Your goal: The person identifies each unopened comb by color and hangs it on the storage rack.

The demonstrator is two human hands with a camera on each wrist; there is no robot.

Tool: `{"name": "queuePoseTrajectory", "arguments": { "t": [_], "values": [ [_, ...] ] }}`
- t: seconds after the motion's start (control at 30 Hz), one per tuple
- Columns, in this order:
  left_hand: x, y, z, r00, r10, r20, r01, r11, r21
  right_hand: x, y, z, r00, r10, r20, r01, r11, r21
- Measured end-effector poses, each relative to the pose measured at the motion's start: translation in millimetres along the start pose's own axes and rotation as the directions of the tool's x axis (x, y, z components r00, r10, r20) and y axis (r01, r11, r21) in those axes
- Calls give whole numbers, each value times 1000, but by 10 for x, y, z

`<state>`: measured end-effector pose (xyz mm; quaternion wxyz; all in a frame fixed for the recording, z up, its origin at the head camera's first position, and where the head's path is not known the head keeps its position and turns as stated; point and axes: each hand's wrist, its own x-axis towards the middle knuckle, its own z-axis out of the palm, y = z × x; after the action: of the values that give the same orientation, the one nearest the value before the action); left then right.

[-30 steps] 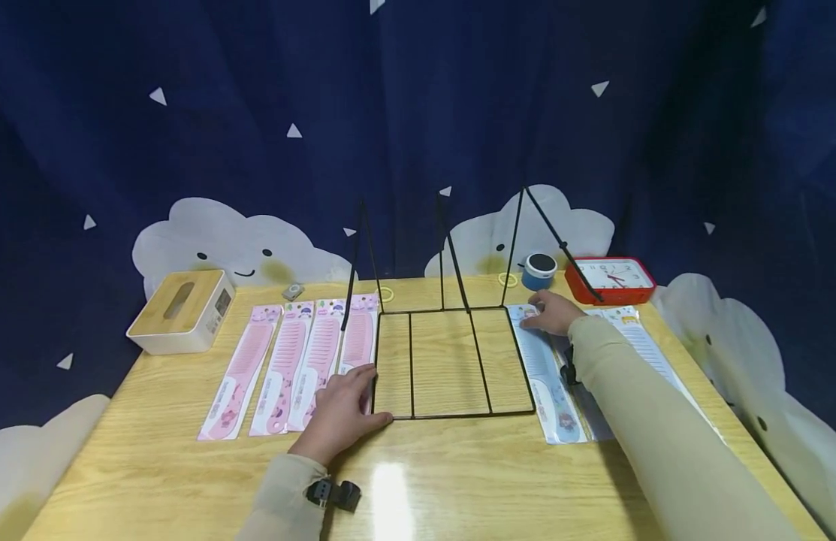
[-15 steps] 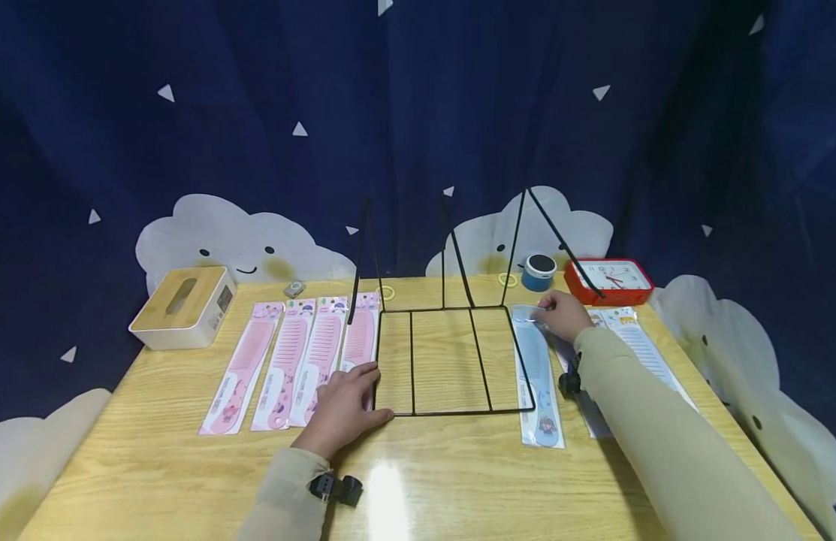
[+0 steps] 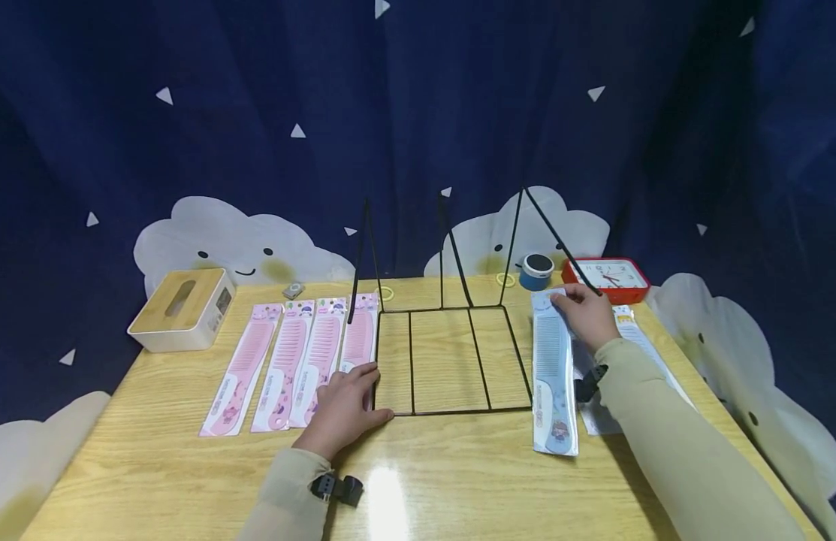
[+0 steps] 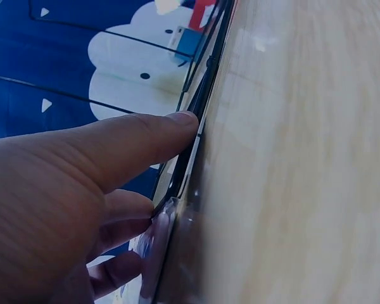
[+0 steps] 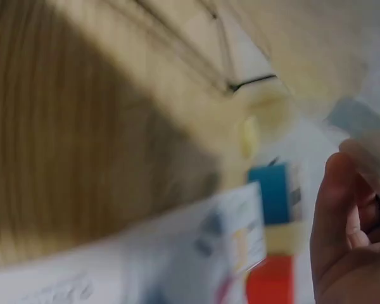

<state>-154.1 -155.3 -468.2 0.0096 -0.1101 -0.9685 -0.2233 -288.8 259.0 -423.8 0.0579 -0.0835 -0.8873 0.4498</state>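
My right hand (image 3: 587, 315) pinches the top end of a packaged blue comb (image 3: 554, 376) between thumb and fingers. The comb hangs tilted just right of a black wire rack (image 3: 451, 413); in the right wrist view its package runs blurred past my fingertips (image 5: 345, 168). At the rack's front left corner rests my left hand (image 3: 343, 406), its straight thumb (image 4: 158, 136) touching the wire and its other fingers along the left side. Under those fingers lies the nearest of several packaged pink combs (image 3: 358, 338). More blue combs (image 3: 641, 338) lie beneath my right forearm.
A tissue box (image 3: 181, 312) stands at the back left, beside a small grey gadget (image 3: 293, 291). Behind the rack lie yellow rings (image 3: 387, 294). A blue round speaker (image 3: 535, 272) and a red clock (image 3: 607, 278) stand at the back right, near the rack's upright wires.
My right hand has taken hold of the nearest blue comb, raised it off the table and moved it slightly right, away from the rack. The left hand stays at the rack's corner.
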Motion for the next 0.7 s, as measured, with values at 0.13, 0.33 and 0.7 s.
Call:
{"name": "queuePoseTrajectory", "arguments": {
  "t": [0.13,0.33,0.7],
  "values": [
    [-2,5,-1,1000,-2,-1,2,1000,-3,-219,-284,-78,1000,27,-1,-27,989,144],
    [16,-30,-27,1000,-10,8,10,1000,-8,-639,-685,-76,992,-121,-35,126,943,309],
    [10,-22,-1,1000,-15,13,16,999,-40,-1375,-1124,-129,866,-483,-130,482,736,474]
  ]
}}
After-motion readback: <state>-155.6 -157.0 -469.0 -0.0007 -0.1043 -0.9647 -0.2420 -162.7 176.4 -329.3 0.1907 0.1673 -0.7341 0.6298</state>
